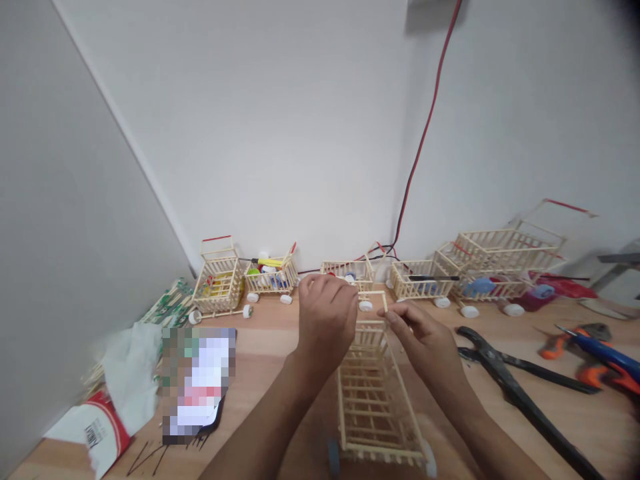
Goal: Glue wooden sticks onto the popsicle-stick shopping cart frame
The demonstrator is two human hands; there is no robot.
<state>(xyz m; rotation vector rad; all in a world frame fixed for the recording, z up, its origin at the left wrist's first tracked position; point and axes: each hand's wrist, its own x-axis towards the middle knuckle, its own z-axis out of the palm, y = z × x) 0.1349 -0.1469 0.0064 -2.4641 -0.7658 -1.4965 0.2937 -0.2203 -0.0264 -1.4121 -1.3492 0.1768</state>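
Observation:
A small cart [377, 445] built of thin wooden sticks stands on white wheels in front of me. Above its far end, my right hand [425, 343] pinches a thin wooden stick piece [385, 299] with a squared corner between thumb and fingertips. My left hand [327, 313] is closed with its back toward me, just left of that stick piece. Its fingers curl away, so whatever they hold is hidden. Whether the stick piece touches the cart's far rim is unclear.
Along the wall stand several finished-looking stick carts [217, 283], some holding bottle caps. Large black pliers [510, 380] and a blue-handled tool [600, 350] lie at right. On the left are a phone [210, 373], white tissue [131, 373] and stick packets [173, 300].

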